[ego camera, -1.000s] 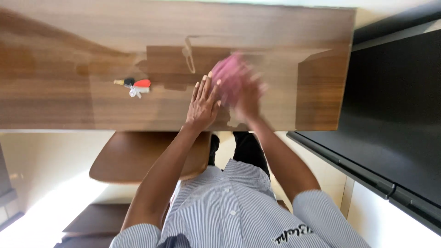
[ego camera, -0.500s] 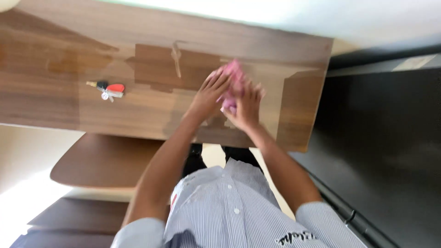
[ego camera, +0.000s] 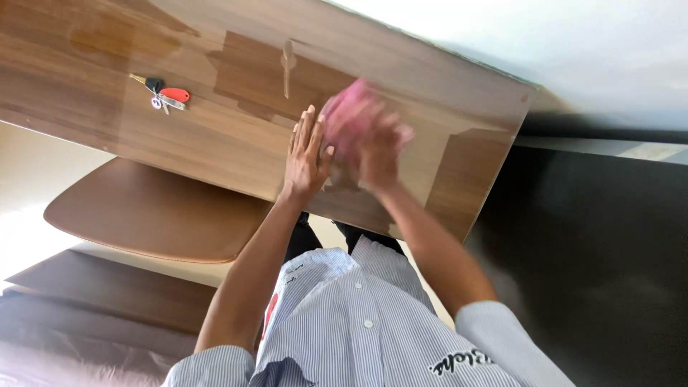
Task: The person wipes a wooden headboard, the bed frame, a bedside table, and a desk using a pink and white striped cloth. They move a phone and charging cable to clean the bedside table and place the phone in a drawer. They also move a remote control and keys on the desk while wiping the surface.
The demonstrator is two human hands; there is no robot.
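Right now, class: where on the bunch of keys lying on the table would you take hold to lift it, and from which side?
Probably the red fob of the bunch of keys: it is the broadest, rounded part, lying flat on the wooden table. Come from above, pinching its long edges. Bare table lies all around it, and both the left hand and the right hand on the pink cloth are well clear.

Shirt: I see a collared button-up shirt (ego camera: 373, 322) in fine blue-and-white vertical stripes, with small white buttons down the front placket.
Sleeves: short, hemmed above the elbow; both forearms bare.
Markings: dark cursive embroidery on one side of the chest, a red patch near the other side.
Left hand (ego camera: 306, 154): bare, no ring or watch visible.
Right hand (ego camera: 376, 154): bare, motion-blurred.
Legs: dark trousers glimpsed below the collar.
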